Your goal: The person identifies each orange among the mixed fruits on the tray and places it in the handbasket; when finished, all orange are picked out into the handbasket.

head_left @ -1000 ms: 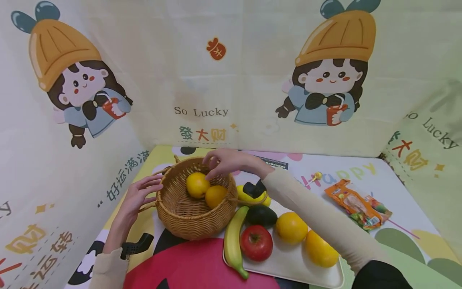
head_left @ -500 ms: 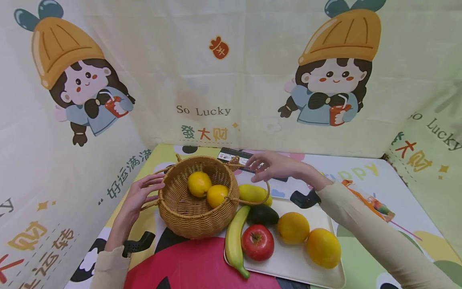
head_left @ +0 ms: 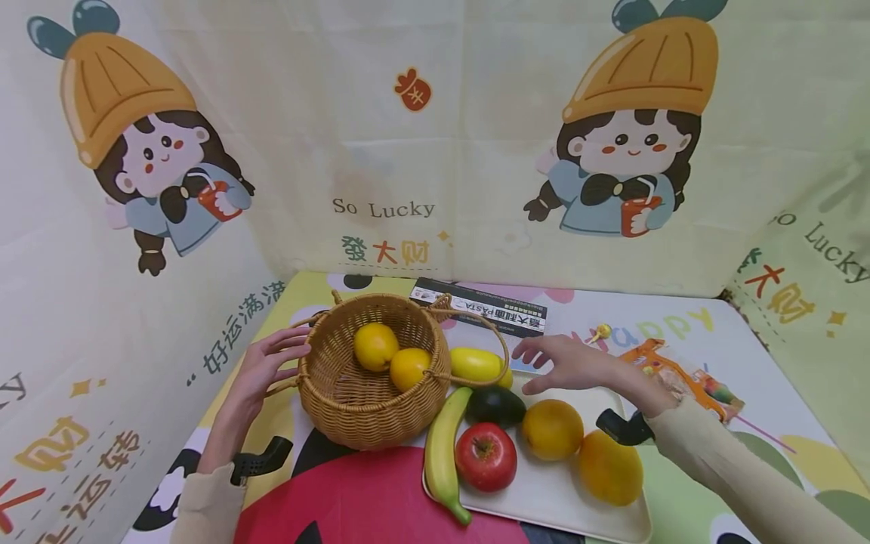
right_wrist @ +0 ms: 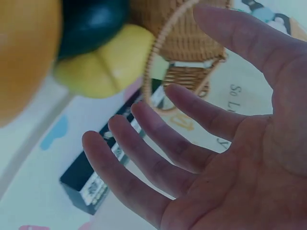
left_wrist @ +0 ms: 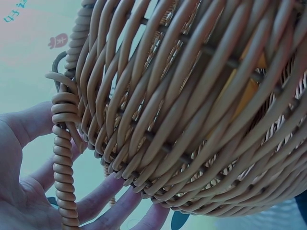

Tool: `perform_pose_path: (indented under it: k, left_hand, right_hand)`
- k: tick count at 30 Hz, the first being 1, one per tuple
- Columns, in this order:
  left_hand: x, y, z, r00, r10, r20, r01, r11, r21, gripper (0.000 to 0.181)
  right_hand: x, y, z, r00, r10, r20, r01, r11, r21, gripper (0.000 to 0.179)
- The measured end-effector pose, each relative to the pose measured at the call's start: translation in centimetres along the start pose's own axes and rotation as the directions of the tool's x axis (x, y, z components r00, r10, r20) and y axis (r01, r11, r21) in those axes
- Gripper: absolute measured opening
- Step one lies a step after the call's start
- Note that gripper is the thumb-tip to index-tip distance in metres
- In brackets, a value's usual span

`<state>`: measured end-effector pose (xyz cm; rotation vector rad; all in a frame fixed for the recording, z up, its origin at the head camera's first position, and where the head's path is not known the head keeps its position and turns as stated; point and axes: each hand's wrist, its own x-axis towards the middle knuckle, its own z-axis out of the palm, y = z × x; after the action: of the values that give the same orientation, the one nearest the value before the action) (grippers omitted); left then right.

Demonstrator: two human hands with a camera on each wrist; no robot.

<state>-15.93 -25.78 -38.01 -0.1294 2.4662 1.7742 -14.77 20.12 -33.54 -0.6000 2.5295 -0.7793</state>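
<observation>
My left hand (head_left: 261, 370) touches the left side of a round wicker basket (head_left: 370, 427), its fingers spread on the weave. In the left wrist view a wrapped handle (left_wrist: 64, 177) crosses in front of the palm. Two orange fruits (head_left: 375, 346) lie inside the basket. My right hand (head_left: 571, 363) holds nothing and hovers, fingers loosely spread, over the far part of a white tray (head_left: 544, 506). Near it are a yellow fruit (head_left: 473, 364), a dark green avocado (head_left: 496, 406) and an orange (head_left: 553, 429). The tray also bears a red apple (head_left: 485, 457), a banana (head_left: 440, 461) and another orange fruit (head_left: 610, 467).
Behind the basket lies a long black pasta box (head_left: 499, 311). At the right are a lollipop (head_left: 602, 332) and an orange snack packet (head_left: 652, 355). The basket's right handle (head_left: 503, 340) sticks out over the yellow fruit. A printed cloth wall closes off the back.
My right hand has left the fruits inside the basket and moved right and toward me, over the tray. My left hand stays at the basket's side.
</observation>
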Motion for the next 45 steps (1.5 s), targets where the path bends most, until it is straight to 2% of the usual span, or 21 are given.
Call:
perform_pose_path:
  k: [10,13,20,25,28,34,45]
  left_hand:
    - [-0.1,-0.2,0.1,1.0,0.009,-0.013,-0.009,1.0,0.024,0.053]
    - [-0.2,-0.2,0.1,1.0,0.008,-0.017,-0.008,1.0,0.026,0.053]
    - [-0.4,0.0,0.1,1.0,0.006,-0.021,-0.006,1.0,0.024,0.053]
    - [-0.3,0.0,0.1,1.0,0.006,-0.017,-0.005,1.0,0.023,0.053]
    - [-0.3,0.0,0.1,1.0,0.002,-0.015,-0.002,1.0,0.02,0.053]
    - [-0.3,-0.1,0.0,1.0,-0.01,-0.021,0.011,1.0,0.015,0.053]
    - [-0.3,0.0,0.1,1.0,-0.008,-0.019,0.008,1.0,0.012,0.053]
  right_hand:
    - [-0.9,1.3,2.8,0.997,0.023,0.067,-0.017,0.996,-0.086,0.048]
    - [-1.1,1.6,3.5,0.994,0.073,0.087,-0.064,0.993,-0.1,0.045]
    - [-1.5,2.1,4.7,0.969,0.186,0.162,-0.165,0.977,-0.135,0.044]
    - [-1.5,2.3,5.4,0.953,0.183,0.242,-0.169,0.983,-0.076,0.044]
    - [-1.5,2.5,5.6,0.951,0.161,0.264,-0.149,0.987,-0.067,0.046]
    - [-1.4,2.7,5.6,0.956,0.128,0.262,-0.108,0.99,-0.091,0.046]
    - [-1.5,2.7,5.4,0.958,0.116,0.261,-0.083,0.988,-0.133,0.048]
